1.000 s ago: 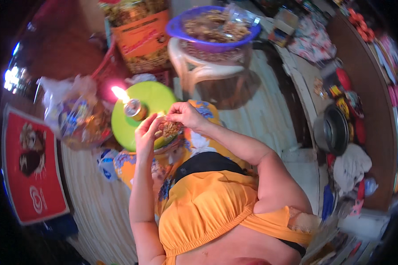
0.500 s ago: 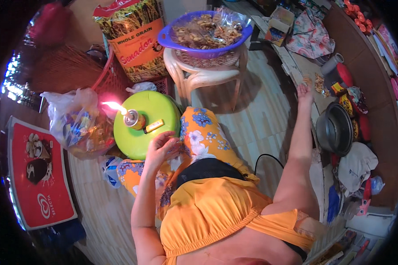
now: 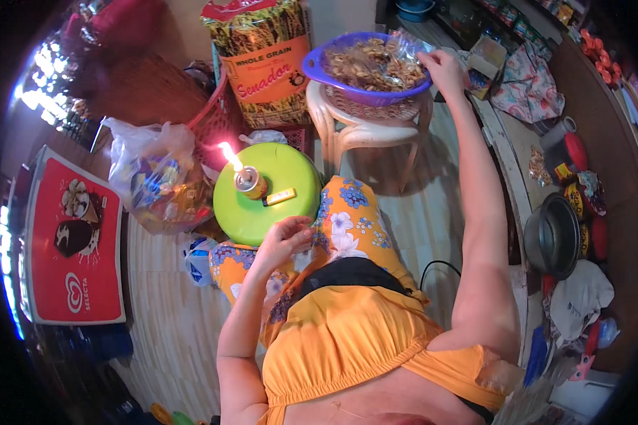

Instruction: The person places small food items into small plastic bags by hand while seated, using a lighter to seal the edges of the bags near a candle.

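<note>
My left hand [image 3: 288,239] is over my lap at the near edge of a round green stool top [image 3: 227,212]. Its fingers are curled together, and whatever they hold is too small to make out. On the green top stand a can [image 3: 249,184] with a burning flame [image 3: 230,156] and a yellow lighter [image 3: 279,197]. My right arm stretches forward, and my right hand [image 3: 445,72] is at the right rim of a purple basin [image 3: 365,93]. Its bent fingertips pinch clear plastic [image 3: 408,48] lying over the brown, nut-like pieces [image 3: 368,65] in the basin.
The basin sits on a pale rattan stool [image 3: 326,113]. Behind the green top are a rice sack [image 3: 266,71] and a red basket [image 3: 216,124]; a filled plastic bag [image 3: 163,177] hangs left. On the right bench are a metal pot [image 3: 551,237], jars and a heap of small pieces [image 3: 539,167].
My right hand has moved from the bench at right, forward and left to the purple basin's rim. The left hand stays by the green top. The view has shifted.
</note>
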